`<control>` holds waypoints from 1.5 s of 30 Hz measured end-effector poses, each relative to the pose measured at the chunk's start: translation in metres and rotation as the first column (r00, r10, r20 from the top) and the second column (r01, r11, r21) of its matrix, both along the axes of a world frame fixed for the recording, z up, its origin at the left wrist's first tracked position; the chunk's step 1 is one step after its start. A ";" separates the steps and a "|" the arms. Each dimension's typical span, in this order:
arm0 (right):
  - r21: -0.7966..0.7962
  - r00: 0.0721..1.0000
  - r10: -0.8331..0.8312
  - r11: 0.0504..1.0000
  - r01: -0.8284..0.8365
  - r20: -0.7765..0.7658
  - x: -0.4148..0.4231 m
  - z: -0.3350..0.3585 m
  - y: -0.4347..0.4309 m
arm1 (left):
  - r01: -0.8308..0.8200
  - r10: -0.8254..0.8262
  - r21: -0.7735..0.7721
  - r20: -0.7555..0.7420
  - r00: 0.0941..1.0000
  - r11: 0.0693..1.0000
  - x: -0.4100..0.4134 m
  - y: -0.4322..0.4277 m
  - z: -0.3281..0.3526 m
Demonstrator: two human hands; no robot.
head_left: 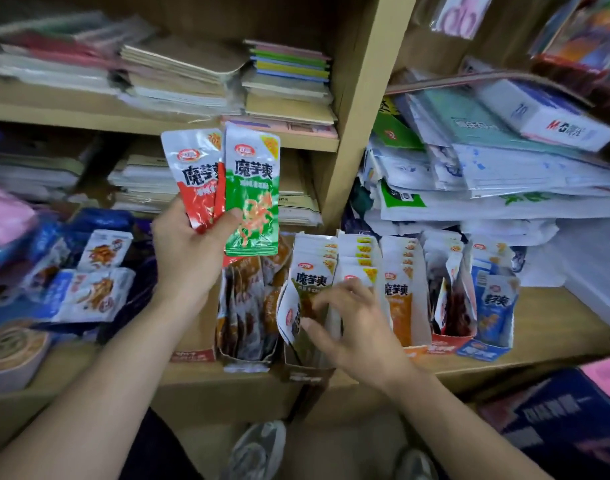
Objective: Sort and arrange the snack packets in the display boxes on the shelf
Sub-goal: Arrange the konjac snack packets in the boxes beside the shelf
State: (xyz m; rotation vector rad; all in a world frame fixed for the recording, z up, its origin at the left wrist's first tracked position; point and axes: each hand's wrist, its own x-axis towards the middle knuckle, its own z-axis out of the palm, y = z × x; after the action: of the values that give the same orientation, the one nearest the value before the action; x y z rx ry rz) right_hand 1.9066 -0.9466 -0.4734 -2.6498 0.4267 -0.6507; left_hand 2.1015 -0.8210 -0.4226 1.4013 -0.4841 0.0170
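My left hand (187, 252) holds a small fan of snack packets above the shelf: red ones (196, 178) behind and a green one (253, 188) in front, thumb pressed on it. My right hand (353, 323) reaches into a display box (305, 372) of brown-labelled packets (308, 282), fingers spread among them; whether it grips one I cannot tell. More display boxes stand in a row on the shelf: dark brown packets (248, 306) to the left, orange ones (400, 292), dark red ones (450, 306) and blue ones (495, 306) to the right.
Loose white and blue packets (89, 289) lie in a blue bag at the left. A round tape roll (9, 348) sits at the far left. Stacks of notebooks (286, 81) and paper (504, 174) fill the shelves above and right. My shoes (258, 448) show below.
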 end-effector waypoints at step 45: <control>0.893 0.888 -0.326 0.416 -0.172 0.323 0.004 0.044 -0.033 | 0.398 -0.388 0.118 -0.102 0.916 0.910 -0.067 -0.033 -0.003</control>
State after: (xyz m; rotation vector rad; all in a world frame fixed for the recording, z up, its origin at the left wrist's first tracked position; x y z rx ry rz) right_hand 1.9106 -0.9801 -0.4293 -1.3445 0.5571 -0.7454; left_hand 2.0343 -0.8544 -0.4259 1.4096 -0.7077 -0.4039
